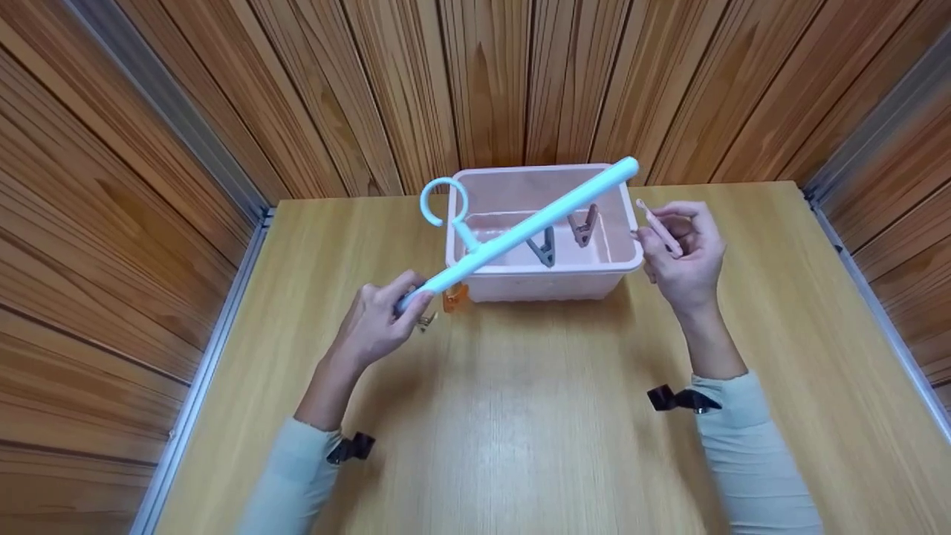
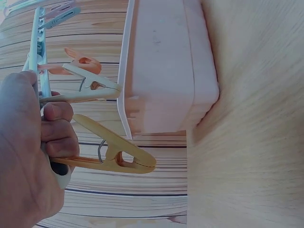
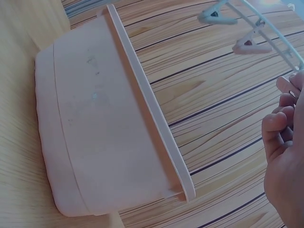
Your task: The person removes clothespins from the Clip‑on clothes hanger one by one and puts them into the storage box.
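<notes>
A light blue hanger (image 1: 546,215) with a ring-shaped hook (image 1: 444,182) is held slanting over a pink plastic basket (image 1: 535,288). My left hand (image 1: 379,319) grips its lower end. Clips hang along the bar: a tan clip (image 2: 126,154) and a cream clip (image 2: 90,88) by the left fingers, then an orange clip (image 2: 85,64). Farther up are a grey clip (image 1: 548,249) and a dusty pink clip (image 1: 585,225). Beside the basket's right rim, my right hand (image 1: 691,256) pinches a pink clip (image 1: 661,230) between thumb and fingers, below the bar's upper end.
The basket stands on a light wooden table (image 1: 498,416) toward its back edge. Wood-plank walls (image 1: 483,82) rise behind and at both sides, with metal rails (image 1: 200,364) along the table's sides. Dark wrist straps (image 1: 680,399) show at the sleeves.
</notes>
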`<state>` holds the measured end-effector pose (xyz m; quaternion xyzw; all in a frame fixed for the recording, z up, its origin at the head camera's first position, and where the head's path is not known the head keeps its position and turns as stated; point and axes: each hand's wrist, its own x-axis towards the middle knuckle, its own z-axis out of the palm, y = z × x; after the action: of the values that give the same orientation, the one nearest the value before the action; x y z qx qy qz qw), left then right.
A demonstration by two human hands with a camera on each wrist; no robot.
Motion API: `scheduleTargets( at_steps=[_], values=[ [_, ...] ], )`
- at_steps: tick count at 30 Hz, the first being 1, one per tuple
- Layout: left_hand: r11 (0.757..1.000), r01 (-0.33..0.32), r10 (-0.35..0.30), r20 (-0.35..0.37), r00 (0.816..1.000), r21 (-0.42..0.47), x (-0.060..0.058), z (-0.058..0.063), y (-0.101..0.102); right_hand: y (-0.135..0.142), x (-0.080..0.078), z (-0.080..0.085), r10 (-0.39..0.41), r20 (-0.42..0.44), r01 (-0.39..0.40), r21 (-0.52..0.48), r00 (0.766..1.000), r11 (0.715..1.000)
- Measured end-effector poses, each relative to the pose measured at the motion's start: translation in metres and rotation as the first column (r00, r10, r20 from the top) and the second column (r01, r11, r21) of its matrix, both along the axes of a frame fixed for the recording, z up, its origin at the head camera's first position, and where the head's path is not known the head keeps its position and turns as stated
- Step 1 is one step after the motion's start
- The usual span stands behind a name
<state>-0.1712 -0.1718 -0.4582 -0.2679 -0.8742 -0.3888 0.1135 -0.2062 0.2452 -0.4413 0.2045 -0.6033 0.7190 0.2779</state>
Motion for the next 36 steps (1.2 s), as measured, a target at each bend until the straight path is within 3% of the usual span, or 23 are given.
scheduleTargets(
  at_steps=[6,15,22,31,36],
  values=[
    [1.0,-0.018,0.018,-0.018,1.0,0.008,0.004,-0.003,0.002,0.007,-0.016,0.002,0.012,-0.005,-0.012,0.015,1.0,1.0],
    [0.999,-0.036,0.035,0.029,0.999,0.04,0.005,-0.002,0.002,0.003,-0.044,0.004,-0.037,0.042,0.028,0.2,0.998,0.979],
    [0.994,-0.049,0.046,0.034,0.998,0.097,0.004,0.0,0.002,0.0,-0.066,0.0,-0.037,0.1,0.007,0.289,0.994,0.957],
    [0.992,-0.059,0.054,0.047,0.997,0.11,0.005,0.001,0.006,0.002,-0.083,0.007,-0.028,0.253,-0.074,0.382,0.967,0.921],
    [0.993,-0.074,0.073,0.018,0.997,0.091,0.006,-0.001,0.007,0.003,-0.091,0.01,-0.003,0.38,-0.176,0.436,0.925,0.882]
  ],
)
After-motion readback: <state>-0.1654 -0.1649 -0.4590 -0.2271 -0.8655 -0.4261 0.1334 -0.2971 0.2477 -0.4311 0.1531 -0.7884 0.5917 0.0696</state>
